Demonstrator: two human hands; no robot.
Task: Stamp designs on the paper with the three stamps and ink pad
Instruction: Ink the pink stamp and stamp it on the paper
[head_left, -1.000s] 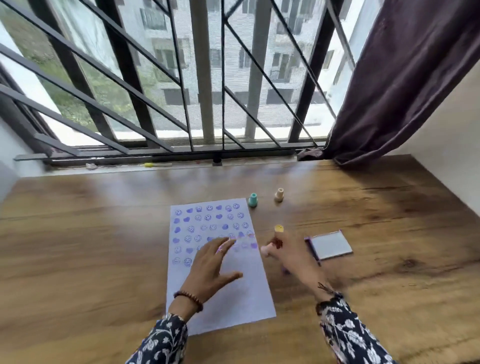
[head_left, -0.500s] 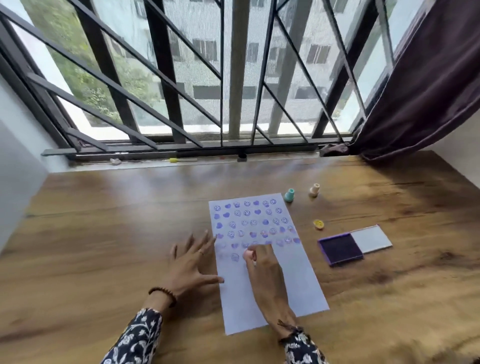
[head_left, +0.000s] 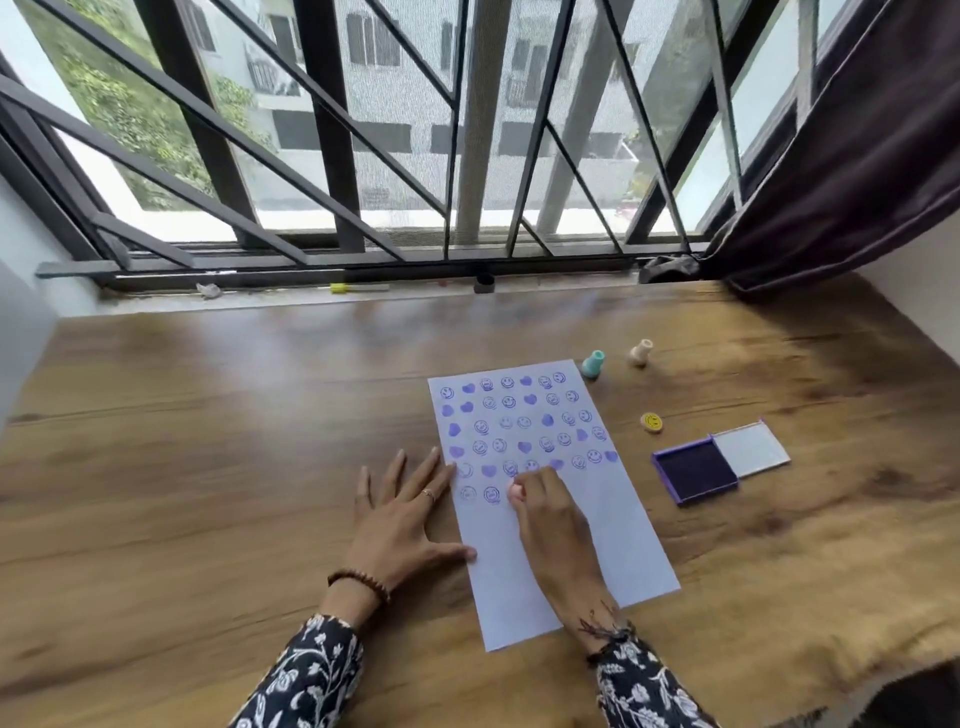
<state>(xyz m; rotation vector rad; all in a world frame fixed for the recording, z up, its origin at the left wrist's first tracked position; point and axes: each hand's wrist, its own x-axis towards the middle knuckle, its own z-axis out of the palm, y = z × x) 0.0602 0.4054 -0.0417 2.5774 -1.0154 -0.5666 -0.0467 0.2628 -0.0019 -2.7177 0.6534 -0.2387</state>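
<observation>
We press a small pink stamp (head_left: 515, 491) onto the paper (head_left: 613, 525), our right hand (head_left: 553, 519) closed around it with the fingertips pinching it upright, so the print lands beside the last smiley in the nearest, unfinished row. Purple hearts and smiley faces already fill the far half of the sheet, while the near half lies bare. Our left hand (head_left: 402, 519) rests flat with fingers spread, gripping nothing, its fingertips and thumb touching the sheet's left edge, seemingly to keep it from sliding under the press. To the right of the sheet the ink pad (head_left: 695, 475) lies open with its lid (head_left: 750, 449) swung aside, within easy reach for re-inking. A yellow smiley stamp (head_left: 651, 421) lies between pad and paper; a teal stamp (head_left: 592, 364) and a cream stamp (head_left: 640, 353) stand farther off at the sheet's far right corner, all on the wooden table (head_left: 208, 467).
</observation>
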